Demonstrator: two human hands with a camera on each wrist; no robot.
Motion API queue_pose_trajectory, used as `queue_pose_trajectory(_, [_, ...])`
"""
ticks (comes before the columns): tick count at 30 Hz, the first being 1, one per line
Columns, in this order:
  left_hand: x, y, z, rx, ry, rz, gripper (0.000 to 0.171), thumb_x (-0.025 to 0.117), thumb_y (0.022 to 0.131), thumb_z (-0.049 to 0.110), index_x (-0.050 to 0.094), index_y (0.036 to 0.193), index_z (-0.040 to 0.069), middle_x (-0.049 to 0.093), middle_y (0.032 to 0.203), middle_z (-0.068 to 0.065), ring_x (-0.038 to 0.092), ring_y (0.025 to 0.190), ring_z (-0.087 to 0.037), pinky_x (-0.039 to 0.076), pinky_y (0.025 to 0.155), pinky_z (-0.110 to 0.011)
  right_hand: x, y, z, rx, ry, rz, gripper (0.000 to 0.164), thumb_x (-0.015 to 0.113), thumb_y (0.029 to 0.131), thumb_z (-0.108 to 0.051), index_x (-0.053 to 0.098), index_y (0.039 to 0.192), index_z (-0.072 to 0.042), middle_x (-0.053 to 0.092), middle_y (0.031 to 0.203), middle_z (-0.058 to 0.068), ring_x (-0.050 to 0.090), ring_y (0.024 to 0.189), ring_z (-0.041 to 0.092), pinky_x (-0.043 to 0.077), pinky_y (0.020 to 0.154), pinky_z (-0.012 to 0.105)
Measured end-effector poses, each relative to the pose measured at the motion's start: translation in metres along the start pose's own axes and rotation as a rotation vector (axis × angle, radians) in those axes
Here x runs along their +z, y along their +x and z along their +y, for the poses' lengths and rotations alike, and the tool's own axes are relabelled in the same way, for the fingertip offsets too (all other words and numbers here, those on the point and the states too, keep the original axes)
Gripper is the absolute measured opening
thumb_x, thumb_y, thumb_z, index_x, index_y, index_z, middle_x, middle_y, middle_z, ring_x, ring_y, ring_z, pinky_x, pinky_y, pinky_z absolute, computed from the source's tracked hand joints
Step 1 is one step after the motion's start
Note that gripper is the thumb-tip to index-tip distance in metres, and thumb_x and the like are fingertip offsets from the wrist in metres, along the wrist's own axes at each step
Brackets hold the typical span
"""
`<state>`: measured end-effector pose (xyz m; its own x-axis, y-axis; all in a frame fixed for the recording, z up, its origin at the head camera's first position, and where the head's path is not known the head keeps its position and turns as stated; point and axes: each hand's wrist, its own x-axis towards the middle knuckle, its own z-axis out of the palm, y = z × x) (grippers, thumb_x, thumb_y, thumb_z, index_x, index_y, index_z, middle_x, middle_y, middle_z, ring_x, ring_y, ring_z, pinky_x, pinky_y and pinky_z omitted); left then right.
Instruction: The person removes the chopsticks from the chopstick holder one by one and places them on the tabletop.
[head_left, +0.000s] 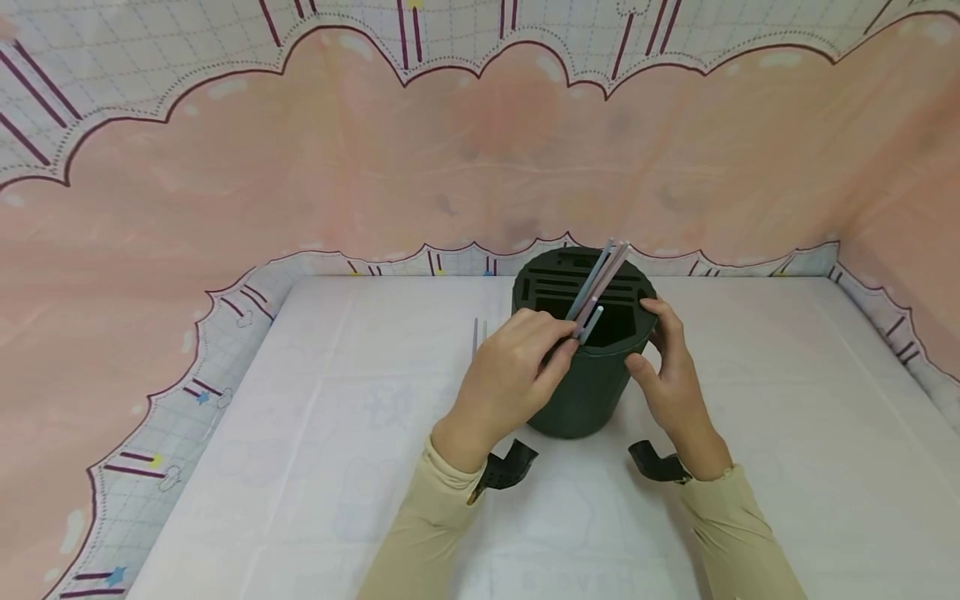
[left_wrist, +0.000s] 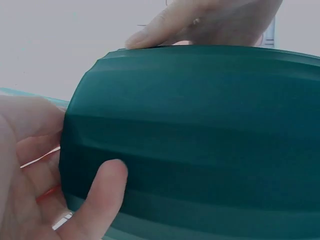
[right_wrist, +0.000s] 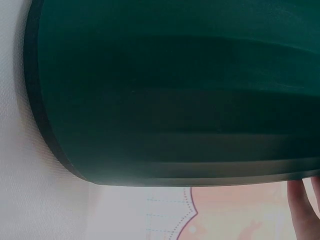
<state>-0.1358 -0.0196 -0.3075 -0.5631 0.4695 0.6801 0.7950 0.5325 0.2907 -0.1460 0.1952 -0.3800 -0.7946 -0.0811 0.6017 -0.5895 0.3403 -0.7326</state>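
Note:
A dark green ribbed pen holder (head_left: 581, 396) with a slotted top stands upright on the table. My left hand (head_left: 513, 367) pinches several slim pastel sticks (head_left: 606, 279), like pens or straws, slanting over the holder's large front opening; their lower ends are hidden. In the left wrist view, its thumb (left_wrist: 107, 187) lies by the holder's side, and bits of red show between the fingers. On the right side of the rim, my right hand (head_left: 675, 387) grips the holder, thumb in front. The right wrist view shows mostly the holder's wall (right_wrist: 165, 110), with part of the fingers (right_wrist: 300, 205) at the lower right corner.
Two more thin sticks (head_left: 475, 335) lie on the white-covered table (head_left: 337, 433), left of the holder and partly behind my left hand. A patterned peach curtain (head_left: 450, 167) closes off the back and sides. Black wrist mounts (head_left: 510, 467) stick out from both sleeves.

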Motion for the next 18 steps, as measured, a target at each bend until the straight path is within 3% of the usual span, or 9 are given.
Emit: queue_pose_trajectory(18, [0.0016, -0.0001, 0.001, -0.034, -0.276, 0.127, 0.017, 0.049, 0.092, 0.017, 0.059, 0.103, 0.008, 0.056, 0.091, 0.003, 0.045, 0.058, 0.004, 0.039, 0.054, -0.009, -0.0011, -0.002, 0.0005, 0.022, 0.011, 0.003, 0.072, 0.053, 0.082, -0.052, 0.03, 0.135, -0.009, 0.029, 0.141, 0.006, 0.029, 0.127, 0.022, 0.024, 0.101, 0.048])
